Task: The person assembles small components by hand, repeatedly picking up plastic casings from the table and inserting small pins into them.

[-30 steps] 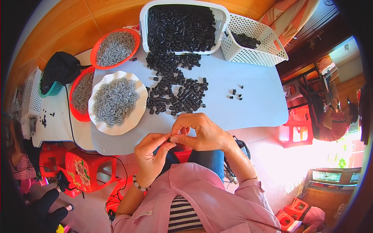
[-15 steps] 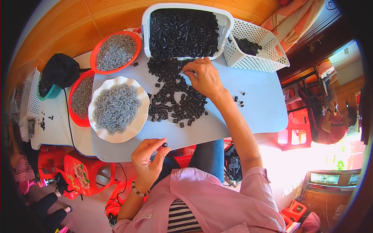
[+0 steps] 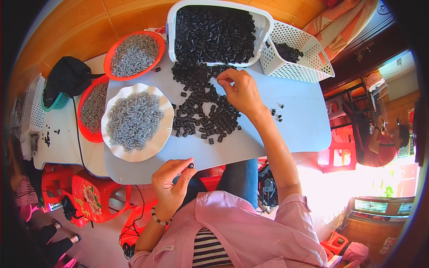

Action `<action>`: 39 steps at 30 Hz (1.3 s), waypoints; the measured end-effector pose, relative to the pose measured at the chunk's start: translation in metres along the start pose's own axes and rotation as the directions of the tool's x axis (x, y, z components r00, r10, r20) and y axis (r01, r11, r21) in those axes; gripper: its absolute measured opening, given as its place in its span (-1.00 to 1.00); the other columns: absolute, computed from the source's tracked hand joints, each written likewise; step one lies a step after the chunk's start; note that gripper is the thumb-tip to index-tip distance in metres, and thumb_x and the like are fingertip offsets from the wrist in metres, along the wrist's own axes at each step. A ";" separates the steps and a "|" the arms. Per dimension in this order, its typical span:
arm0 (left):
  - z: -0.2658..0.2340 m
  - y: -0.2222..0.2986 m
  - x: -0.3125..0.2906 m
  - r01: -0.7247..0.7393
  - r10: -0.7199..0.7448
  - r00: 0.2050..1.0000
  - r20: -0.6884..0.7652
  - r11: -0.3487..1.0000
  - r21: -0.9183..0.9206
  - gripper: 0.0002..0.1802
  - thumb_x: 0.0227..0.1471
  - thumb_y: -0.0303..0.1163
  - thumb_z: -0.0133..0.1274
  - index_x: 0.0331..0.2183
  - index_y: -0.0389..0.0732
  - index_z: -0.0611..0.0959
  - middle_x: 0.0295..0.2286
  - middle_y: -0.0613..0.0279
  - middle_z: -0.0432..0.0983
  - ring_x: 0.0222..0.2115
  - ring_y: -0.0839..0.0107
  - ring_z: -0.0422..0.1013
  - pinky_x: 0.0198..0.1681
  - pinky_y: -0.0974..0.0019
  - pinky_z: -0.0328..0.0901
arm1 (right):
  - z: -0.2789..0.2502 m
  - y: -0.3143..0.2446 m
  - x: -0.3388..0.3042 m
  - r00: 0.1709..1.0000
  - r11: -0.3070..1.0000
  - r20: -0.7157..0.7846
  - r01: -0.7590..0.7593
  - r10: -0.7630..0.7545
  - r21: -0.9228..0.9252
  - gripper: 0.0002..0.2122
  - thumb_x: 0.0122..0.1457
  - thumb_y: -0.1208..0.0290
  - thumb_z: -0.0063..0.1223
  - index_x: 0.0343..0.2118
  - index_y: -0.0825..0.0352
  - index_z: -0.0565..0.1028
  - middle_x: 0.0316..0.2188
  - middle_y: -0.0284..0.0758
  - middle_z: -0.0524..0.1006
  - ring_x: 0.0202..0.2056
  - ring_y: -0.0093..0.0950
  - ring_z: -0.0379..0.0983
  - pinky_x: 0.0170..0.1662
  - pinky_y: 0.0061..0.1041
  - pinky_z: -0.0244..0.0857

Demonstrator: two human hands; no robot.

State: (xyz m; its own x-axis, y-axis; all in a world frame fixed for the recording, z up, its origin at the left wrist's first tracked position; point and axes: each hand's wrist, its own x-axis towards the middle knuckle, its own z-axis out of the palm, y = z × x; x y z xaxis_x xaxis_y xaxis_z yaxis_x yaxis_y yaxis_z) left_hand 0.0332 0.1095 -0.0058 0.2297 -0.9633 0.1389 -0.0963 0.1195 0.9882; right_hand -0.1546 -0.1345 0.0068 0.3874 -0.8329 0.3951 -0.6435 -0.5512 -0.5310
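Observation:
My left hand (image 3: 170,181), near the table's front edge, pinches a small black cylindrical plastic part (image 3: 191,165) between thumb and fingertips, one round end showing. Over the right side of a loose heap of small black parts (image 3: 203,120), my right hand (image 3: 242,92) has its thumb and fingers pressed together. Whatever may be between those fingertips is hidden. Left of the heap stands a white scalloped plate (image 3: 167,129) piled with small silvery-grey, spring-like pieces (image 3: 134,120).
Behind the heap, a white tub (image 3: 171,33) is full of black parts; a white perforated basket (image 3: 308,71) stands beside it. Two red bowls (image 3: 107,58) (image 3: 82,127) hold grey pieces. Several tiny black pieces (image 3: 279,115) lie at right. Red stools (image 3: 91,196) stand below.
My right hand has shifted slightly to the right at the heap, its fingers still together. My left hand keeps its pinch on the black part, nearly unmoved. The view has tilted a little.

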 end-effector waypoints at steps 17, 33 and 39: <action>0.025 0.012 -0.005 -0.058 0.055 0.995 0.086 0.998 0.031 -0.72 -0.06 -0.58 0.30 -0.21 -0.28 0.74 -0.37 0.14 0.64 -0.38 0.42 0.55 -0.31 0.43 0.41 | -0.041 -0.094 -0.156 0.803 0.083 0.522 -0.564 0.289 0.822 -0.84 0.12 0.57 0.28 -0.25 0.45 0.58 -0.35 -0.34 0.60 -0.33 -0.63 0.52 -0.27 -0.65 0.45; 0.044 0.031 -0.014 -0.264 0.232 0.955 0.185 0.949 0.172 -0.66 -0.07 -0.63 0.28 -0.17 -0.23 0.73 -0.37 0.19 0.62 -0.39 0.42 0.54 -0.34 0.45 0.42 | -0.049 -0.098 -0.196 0.846 0.077 0.432 -0.476 0.314 0.876 -0.82 0.20 0.52 0.21 -0.16 0.44 0.61 -0.30 -0.31 0.64 -0.40 -0.66 0.50 -0.31 -0.67 0.42; 0.049 0.032 -0.016 -0.292 0.255 0.946 0.199 0.939 0.181 -0.65 -0.09 -0.63 0.30 -0.17 -0.23 0.74 -0.40 0.20 0.60 -0.43 0.44 0.52 -0.38 0.45 0.40 | -0.053 -0.096 -0.202 0.833 0.032 0.437 -0.475 0.338 0.880 -0.80 0.21 0.53 0.19 -0.12 0.42 0.60 -0.25 -0.33 0.63 -0.35 -0.67 0.51 -0.29 -0.66 0.43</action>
State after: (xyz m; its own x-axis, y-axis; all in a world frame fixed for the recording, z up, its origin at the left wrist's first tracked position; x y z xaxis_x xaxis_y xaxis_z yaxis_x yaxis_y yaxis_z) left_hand -0.0214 0.1172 0.0200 0.0005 -0.9287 0.3709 -0.3329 0.3496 0.8758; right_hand -0.2060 0.0891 0.0176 0.3943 -0.9016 -0.1779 0.3760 0.3349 -0.8640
